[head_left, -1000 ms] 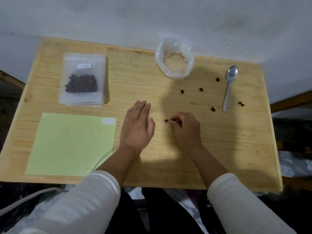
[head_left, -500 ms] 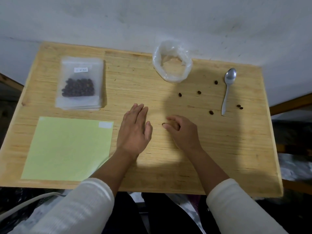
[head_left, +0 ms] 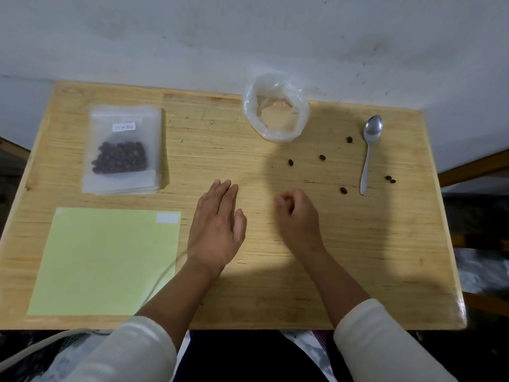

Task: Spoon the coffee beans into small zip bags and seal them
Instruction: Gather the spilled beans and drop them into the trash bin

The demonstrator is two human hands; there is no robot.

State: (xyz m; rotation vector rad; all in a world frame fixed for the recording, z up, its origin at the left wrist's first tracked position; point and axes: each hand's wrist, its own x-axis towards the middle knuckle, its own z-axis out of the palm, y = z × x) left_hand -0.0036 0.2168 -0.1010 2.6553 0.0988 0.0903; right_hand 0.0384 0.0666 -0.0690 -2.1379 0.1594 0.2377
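Note:
My left hand lies flat and open on the wooden table, palm down, holding nothing. Just to its right, my right hand has its fingertips pinched together; the coffee bean that lay at them is no longer visible on the wood. Several loose coffee beans are scattered beyond the right hand. A metal spoon lies at the far right, bowl away from me. A small frosted zip bag holding beans rests on a stack of bags at the far left. A rolled-down clear plastic bag stands open at the back.
A pale green sheet with a white label lies at the near left, beside my left hand. The table's back edge meets a grey wall. Wooden furniture edges show past the right side.
My right hand's fingers closed over the bean at their tips and the bean vanished from the table. The left hand stayed flat. My head tilted, so the table sits lower in view.

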